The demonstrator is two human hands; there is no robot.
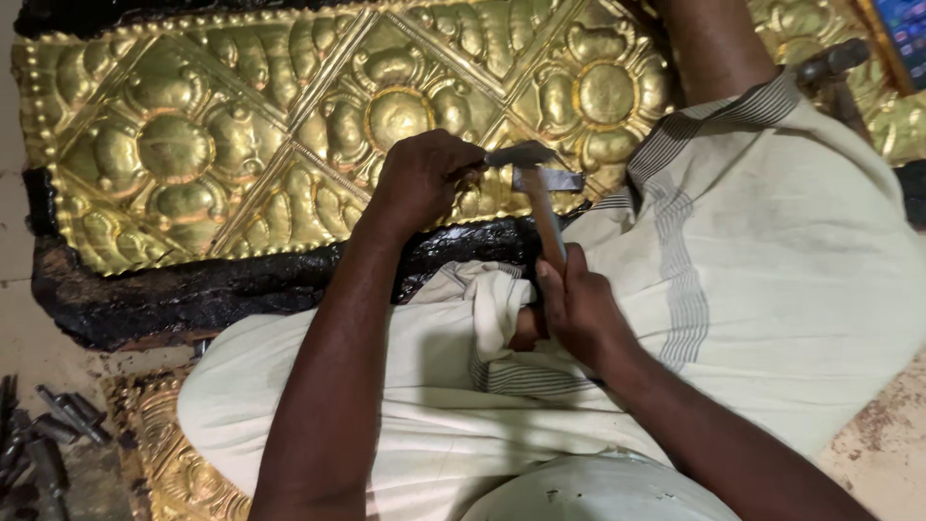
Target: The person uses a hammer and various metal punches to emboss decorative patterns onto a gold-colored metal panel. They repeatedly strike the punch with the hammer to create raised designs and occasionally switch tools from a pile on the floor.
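A large embossed golden metal sheet (241,125) with flower and diamond patterns lies on a black pitch bed (193,289) in front of me. My left hand (420,178) is closed around a small metal punch (473,172), set near the sheet's lower edge. My right hand (577,304) grips the wooden handle of a hammer (542,188), whose metal head sits right at the punch's end. Both forearms cross over my lap, which is wrapped in cream cloth (752,251).
Several dark metal punches (43,434) lie on the floor at lower left. A second small embossed golden piece (169,453) lies beside them. Another tool (834,63) rests at the upper right, next to a screen corner (907,34).
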